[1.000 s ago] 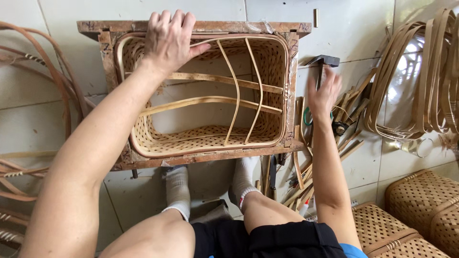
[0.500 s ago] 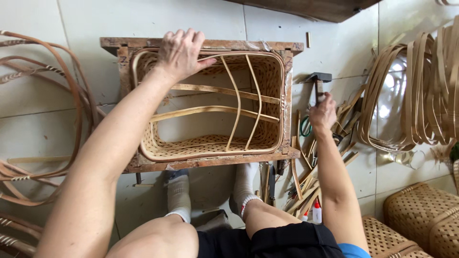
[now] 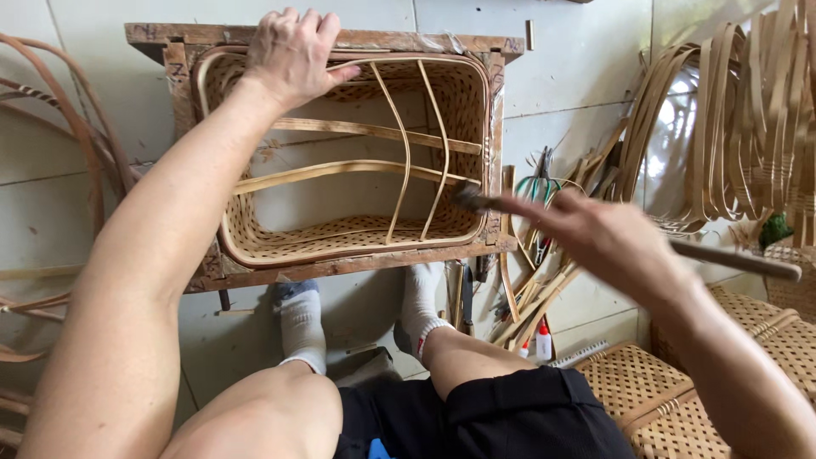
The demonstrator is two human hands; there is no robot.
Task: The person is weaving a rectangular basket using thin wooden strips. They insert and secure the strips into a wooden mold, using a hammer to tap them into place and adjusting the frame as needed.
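Two hands | left hand (image 3: 293, 53) gripping one basket (image 3: 357, 238) | right hand (image 3: 599, 234) gripping one hammer (image 3: 731, 259)

Right hand (image 3: 608, 238) now swung inward from the tool pile, gripping the wooden-handled metal hammer (image 3: 595, 229), blurred head at the right rim of the woven rattan basket in its wooden frame (image 3: 357, 149), camera closer in.
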